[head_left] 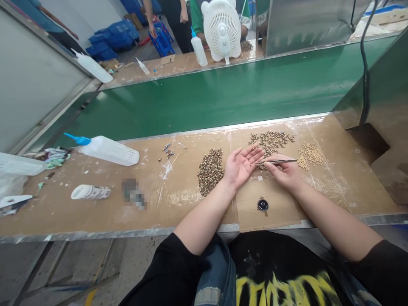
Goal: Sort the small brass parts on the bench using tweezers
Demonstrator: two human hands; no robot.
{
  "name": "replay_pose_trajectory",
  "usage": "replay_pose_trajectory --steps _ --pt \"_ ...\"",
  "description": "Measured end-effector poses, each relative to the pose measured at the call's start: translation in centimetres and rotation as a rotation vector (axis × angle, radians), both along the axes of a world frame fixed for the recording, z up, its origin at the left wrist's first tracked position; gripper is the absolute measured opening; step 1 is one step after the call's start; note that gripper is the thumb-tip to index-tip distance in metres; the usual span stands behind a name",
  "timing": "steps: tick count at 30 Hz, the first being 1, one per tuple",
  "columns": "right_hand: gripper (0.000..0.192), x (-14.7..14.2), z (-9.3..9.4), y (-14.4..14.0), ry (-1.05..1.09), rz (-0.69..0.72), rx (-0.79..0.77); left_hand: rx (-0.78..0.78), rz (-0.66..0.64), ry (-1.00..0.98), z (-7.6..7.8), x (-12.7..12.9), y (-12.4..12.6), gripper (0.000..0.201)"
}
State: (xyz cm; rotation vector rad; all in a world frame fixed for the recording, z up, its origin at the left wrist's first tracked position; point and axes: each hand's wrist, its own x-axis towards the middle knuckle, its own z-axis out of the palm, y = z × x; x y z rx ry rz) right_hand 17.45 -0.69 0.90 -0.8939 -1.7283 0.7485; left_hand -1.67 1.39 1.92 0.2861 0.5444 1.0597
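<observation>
Palm up with its fingers stretched out, my left hand (pixel 242 166) is above the cardboard-covered bench. My right hand (pixel 285 173) pinches a pair of tweezers (pixel 283 161), whose tips reach the fingers of my left palm. Whether a small piece sits at the tips is too small to tell. Left of my hands lies a dense heap of small brass-coloured parts (pixel 210 172). Behind them spreads a looser pile of similar parts (pixel 270 141). Small pale beads (pixel 310 156) lie to the right. A round black disc (pixel 263 205) rests on a cardboard sheet (pixel 248 216) in front of me.
A green conveyor belt (pixel 207 93) runs behind the bench. On the left lie a blue-tipped squeeze bottle (pixel 110 151) and a white jar (pixel 91 192). A metal housing (pixel 382 123) stands at right. Across the belt are a white fan (pixel 222 32) and other people.
</observation>
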Motion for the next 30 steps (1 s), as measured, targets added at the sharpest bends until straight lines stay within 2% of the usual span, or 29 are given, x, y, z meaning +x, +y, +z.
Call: replay_pose_trajectory --steps 13,26,30 --pt "0.019 0.1 -0.1 0.1 -0.037 0.036 -0.030 0.228 -0.061 -0.046 0.9 0.3 -1.0 0.052" --pt "0.013 0.0 -0.2 0.0 -0.089 0.017 0.040 0.257 -0.023 -0.019 0.4 0.4 -1.2 0.056" --pt "0.014 -0.2 -0.5 0.0 -0.090 0.023 0.060 0.268 -0.040 0.003 -0.1 0.3 -1.2 0.059"
